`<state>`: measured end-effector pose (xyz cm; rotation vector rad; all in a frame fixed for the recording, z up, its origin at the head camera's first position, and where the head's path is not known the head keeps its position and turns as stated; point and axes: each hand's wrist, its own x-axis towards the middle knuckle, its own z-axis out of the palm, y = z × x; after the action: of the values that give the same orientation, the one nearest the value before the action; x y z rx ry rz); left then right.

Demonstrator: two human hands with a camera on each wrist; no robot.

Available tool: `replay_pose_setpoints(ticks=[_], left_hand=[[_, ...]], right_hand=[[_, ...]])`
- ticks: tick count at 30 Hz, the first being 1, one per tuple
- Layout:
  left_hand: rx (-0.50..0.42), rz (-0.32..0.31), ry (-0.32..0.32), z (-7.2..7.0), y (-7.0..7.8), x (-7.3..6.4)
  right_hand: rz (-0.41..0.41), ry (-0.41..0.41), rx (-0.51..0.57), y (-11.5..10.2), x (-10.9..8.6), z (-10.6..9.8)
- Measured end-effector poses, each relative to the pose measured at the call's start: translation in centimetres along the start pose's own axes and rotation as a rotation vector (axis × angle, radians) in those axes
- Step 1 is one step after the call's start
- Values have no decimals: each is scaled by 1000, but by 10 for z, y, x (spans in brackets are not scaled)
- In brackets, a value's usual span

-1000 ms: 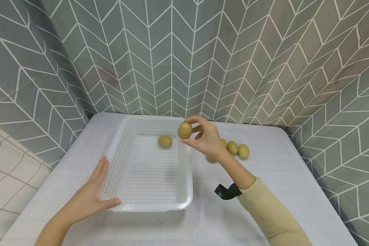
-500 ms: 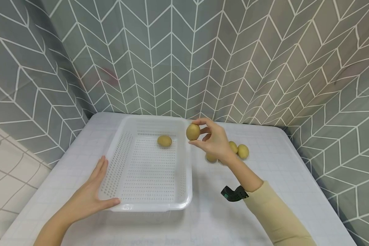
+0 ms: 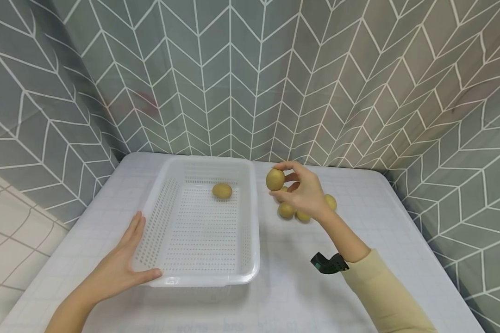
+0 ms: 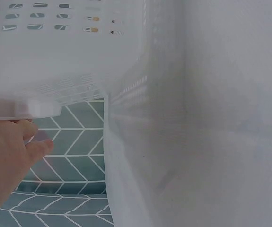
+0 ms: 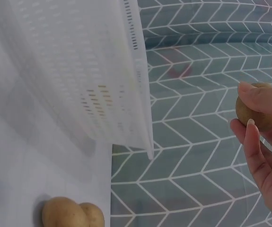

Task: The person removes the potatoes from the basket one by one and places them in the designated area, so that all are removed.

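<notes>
My right hand [image 3: 308, 193] pinches a yellow-brown potato [image 3: 275, 179] between thumb and fingertips, held up just right of a white perforated plastic basket [image 3: 204, 280]. The same potato [image 5: 256, 116] shows between the fingers in the right wrist view. A single potato [image 3: 222, 191] lies inside the basket towards its far right. At the basket's near left corner my left hand [image 3: 122, 261] touches the rim, thumb on the front edge and fingers straight along the side. In the left wrist view, the left hand [image 4: 8, 153] is against the basket's edge.
Several potatoes [image 3: 286, 210] lie on the table under and around the right hand, partly hidden by it. A white cloth covers the table [image 3: 283, 286]. Grey curtains with white chevrons [image 3: 241, 83] surround it behind and at the sides.
My right hand has moved to the right with the potato, away from the basket's right rim towards the potatoes on the table. The left hand and basket stay practically in place.
</notes>
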<state>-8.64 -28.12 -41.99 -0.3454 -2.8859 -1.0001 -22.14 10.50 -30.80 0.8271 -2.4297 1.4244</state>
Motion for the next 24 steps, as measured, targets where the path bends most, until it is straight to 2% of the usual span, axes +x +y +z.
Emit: replay_pose_setpoints(ticks=[5,9,14,24], left_hand=[[-5,5,7,1,0,0],[-6,7,11,1,0,0],[-8,10,12,1,1,0],[-7,14,17,2,-1,0]], right_hand=[[10,5,-25,28,0,-8],[-42,0,-53,47,-2,-15],[-102,-21,-65,56,-6,-24],[-70,-44,-76,60,-16,-40]])
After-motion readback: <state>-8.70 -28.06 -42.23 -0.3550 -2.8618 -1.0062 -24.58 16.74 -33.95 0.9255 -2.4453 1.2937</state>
